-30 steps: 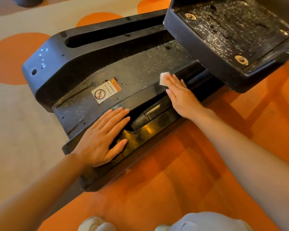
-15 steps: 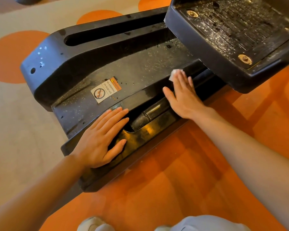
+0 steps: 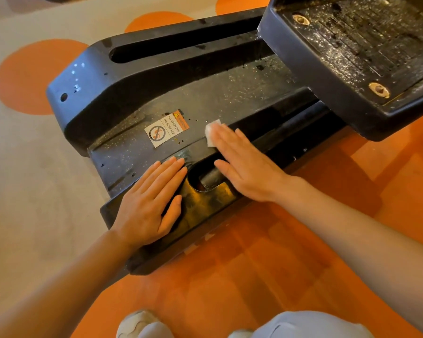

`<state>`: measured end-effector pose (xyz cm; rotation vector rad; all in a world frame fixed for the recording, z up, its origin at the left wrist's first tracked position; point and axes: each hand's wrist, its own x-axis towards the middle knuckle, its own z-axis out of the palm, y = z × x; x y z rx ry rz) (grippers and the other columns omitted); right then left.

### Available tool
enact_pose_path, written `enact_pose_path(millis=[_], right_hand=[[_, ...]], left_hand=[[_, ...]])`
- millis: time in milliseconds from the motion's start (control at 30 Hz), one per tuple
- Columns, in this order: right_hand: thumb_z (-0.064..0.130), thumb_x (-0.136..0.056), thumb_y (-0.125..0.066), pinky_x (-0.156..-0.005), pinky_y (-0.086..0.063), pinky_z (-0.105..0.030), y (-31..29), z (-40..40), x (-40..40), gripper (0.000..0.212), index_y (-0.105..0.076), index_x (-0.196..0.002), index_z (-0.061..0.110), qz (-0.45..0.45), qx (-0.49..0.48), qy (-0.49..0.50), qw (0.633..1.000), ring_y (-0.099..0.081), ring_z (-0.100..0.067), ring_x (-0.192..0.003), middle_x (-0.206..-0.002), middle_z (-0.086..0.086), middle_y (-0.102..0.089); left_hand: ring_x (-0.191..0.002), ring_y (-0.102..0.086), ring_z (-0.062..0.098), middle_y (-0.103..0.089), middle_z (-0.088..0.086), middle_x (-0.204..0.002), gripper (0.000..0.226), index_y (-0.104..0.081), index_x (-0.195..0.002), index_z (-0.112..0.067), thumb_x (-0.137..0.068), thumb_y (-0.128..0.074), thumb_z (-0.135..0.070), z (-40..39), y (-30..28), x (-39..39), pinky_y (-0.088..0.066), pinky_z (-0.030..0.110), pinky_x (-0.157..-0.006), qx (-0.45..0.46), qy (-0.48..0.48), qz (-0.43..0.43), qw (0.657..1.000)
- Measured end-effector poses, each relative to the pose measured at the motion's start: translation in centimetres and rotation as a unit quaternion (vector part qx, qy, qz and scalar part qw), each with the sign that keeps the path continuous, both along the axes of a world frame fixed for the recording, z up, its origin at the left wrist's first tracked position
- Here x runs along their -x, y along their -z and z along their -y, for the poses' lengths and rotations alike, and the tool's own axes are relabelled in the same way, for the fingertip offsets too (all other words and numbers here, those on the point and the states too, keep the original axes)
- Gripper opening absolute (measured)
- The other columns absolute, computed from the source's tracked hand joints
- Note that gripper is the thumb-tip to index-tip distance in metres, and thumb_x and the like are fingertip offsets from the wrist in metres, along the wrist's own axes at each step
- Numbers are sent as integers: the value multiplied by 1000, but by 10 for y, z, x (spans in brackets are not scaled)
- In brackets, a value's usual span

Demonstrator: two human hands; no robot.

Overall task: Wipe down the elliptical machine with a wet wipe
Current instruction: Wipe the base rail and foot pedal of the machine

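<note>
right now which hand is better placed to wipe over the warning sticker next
Probably the right hand: its flat fingers already press the wet wipe on the elliptical base, just beside the warning sticker. The left hand rests flat on the near edge, with no wipe.

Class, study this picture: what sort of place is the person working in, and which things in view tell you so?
Probably a gym or fitness room. The black elliptical machine base, its ridged foot pedal and the "No stepping on surface" warning sticker point to exercise equipment, standing on carpet patterned with orange circles.

Bare forearms (image 3: pixel 66 279), pale grey trousers (image 3: pixel 310 325), a whitish shoe (image 3: pixel 134 322).
</note>
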<state>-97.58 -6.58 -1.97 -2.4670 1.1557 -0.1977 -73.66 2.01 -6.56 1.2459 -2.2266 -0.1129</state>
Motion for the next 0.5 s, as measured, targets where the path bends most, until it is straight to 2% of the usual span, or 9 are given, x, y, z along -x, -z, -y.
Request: enact_pose_path(millis=[67, 100, 200, 300, 433, 500], right_hand=[[27, -105, -29, -121, 0, -30, 0, -15, -15, 55, -10, -154, 11, 7, 13, -93, 996, 2, -7, -148, -162, -2, -6], [25, -105, -29, -121, -2, -29, 0, -13, -16, 53, -14, -154, 11, 10, 21, -108, 994, -2, -7, -148, -162, -2, -10], [23, -104, -30, -122, -10, -35, 5, 8, -8, 48, -29, -150, 10, 27, 63, -51, 996, -16, -11, -147, -158, -4, -25], [16, -103, -36, -121, -14, -38, 10, 14, -12, 44, -36, -146, 6, 81, 30, 34, 996, -23, -14, -145, -154, -7, -33], [-3, -97, -42, -120, -19, -30, 5, 11, -32, 44, -47, -140, 7, 130, -23, -34, 991, -34, -12, -140, -147, -6, -45], [-7, -95, -45, -118, -24, -30, 1, 21, -41, 44, -52, -136, 6, 137, -35, -28, 990, -41, -13, -136, -142, -7, -50]], left_hand=[[-139, -41, 27, -46, 14, -146, 44, -47, -140, -4, -103, -38, -28, -3, 1, -2, -34, 47, -115, 8, -12, -8, 1000], [-138, -43, 27, -48, 14, -145, 43, -49, -138, -4, -103, -41, -26, -6, 1, -3, -36, 48, -114, 12, -18, -11, 1000], [-139, -42, 27, -48, 14, -145, 43, -50, -138, -2, -99, -46, -22, -13, 0, -7, -37, 48, -113, 12, -26, -11, 1000], [-141, -38, 26, -45, 13, -148, 45, -49, -140, -3, -100, -47, -23, -15, 0, -12, -35, 48, -114, -2, -20, 2, 1000], [-146, -30, 23, -36, 9, -155, 49, -40, -147, -9, -102, -41, -30, -13, 4, -26, -29, 45, -117, -45, -47, 20, 998], [-147, -25, 21, -31, 7, -157, 51, -34, -150, -11, -104, -36, -34, -13, 7, -36, -26, 44, -119, -64, -66, 30, 995]])
